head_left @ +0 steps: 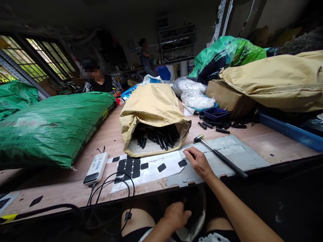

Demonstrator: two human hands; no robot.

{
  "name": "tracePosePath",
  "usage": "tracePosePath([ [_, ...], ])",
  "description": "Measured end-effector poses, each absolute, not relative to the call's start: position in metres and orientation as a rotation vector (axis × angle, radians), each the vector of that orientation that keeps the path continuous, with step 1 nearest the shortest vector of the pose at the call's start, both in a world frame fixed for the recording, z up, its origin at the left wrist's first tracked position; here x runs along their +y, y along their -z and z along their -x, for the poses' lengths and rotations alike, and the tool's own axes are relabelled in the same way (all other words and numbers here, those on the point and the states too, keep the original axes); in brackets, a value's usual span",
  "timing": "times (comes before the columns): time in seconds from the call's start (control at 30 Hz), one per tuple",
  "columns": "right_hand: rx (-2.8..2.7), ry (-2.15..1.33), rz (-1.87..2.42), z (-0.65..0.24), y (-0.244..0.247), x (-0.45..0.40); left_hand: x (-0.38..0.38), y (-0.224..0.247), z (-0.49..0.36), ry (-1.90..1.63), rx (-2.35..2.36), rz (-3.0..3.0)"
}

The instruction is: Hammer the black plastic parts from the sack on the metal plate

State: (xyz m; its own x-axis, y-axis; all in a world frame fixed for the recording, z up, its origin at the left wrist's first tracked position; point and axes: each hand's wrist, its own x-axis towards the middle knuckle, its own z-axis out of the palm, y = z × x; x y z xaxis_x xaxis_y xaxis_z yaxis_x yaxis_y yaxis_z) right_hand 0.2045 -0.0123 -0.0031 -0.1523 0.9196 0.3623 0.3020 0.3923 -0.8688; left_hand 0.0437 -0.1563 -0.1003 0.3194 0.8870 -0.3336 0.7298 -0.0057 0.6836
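Observation:
My right hand (199,162) rests over the grey board (242,153), fingers bent together near the edge of the white sheet (151,173); whether anything is between the fingertips is too small to tell. Below the table edge, my left hand (177,214) hangs over a bag (200,208) between the legs, and its fingertips are lost in shadow. Black rounded squares (136,168) lie on the sheet. Behind it, an open tan sack (153,104) holds many black pen-like pieces (164,139). A hammer (219,155) lies across the grey board, right of my right hand.
A green sack (50,127) fills the left side. A white power bank (96,168) with black cables stands near the front edge. At the right are a purple tray (216,114), loose black pieces, a cardboard box (227,97) and a blue tray (290,129). Two people are farther back.

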Motion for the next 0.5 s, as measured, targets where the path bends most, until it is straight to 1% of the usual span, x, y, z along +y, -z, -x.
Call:
tracePosePath([
  [0.07,-1.687,-0.790,1.086,-0.204,0.003,-0.013,-0.154,0.051,-0.039,-0.059,1.301,-1.768],
  [0.1,-1.693,-0.788,1.085,-0.204,0.003,-0.013,-0.149,0.025,-0.034,-0.046,1.140,-1.777],
  [0.17,-1.704,-0.784,1.088,-0.203,0.003,-0.014,-0.129,-0.023,-0.018,-0.159,0.980,-1.631],
  [0.2,-1.708,-0.781,1.091,-0.203,0.003,-0.014,-0.113,-0.041,-0.008,-0.210,1.004,-1.553],
  [0.27,-1.711,-0.770,1.092,-0.202,0.003,-0.014,-0.075,-0.065,0.015,-0.458,1.284,-1.559],
  [0.33,-1.711,-0.759,1.090,-0.202,0.003,-0.014,-0.035,-0.071,0.037,-0.774,1.808,-1.660],
  [0.37,-1.708,-0.755,1.090,-0.202,0.004,-0.014,-0.017,-0.069,0.047,-0.860,2.077,-1.681],
  [0.43,-1.700,-0.753,1.088,-0.203,0.004,-0.013,0.011,-0.059,0.063,-0.863,2.491,-1.639],
  [0.5,-1.692,-0.756,1.087,-0.203,0.005,-0.012,0.027,-0.047,0.073,-0.699,2.667,-1.550],
])
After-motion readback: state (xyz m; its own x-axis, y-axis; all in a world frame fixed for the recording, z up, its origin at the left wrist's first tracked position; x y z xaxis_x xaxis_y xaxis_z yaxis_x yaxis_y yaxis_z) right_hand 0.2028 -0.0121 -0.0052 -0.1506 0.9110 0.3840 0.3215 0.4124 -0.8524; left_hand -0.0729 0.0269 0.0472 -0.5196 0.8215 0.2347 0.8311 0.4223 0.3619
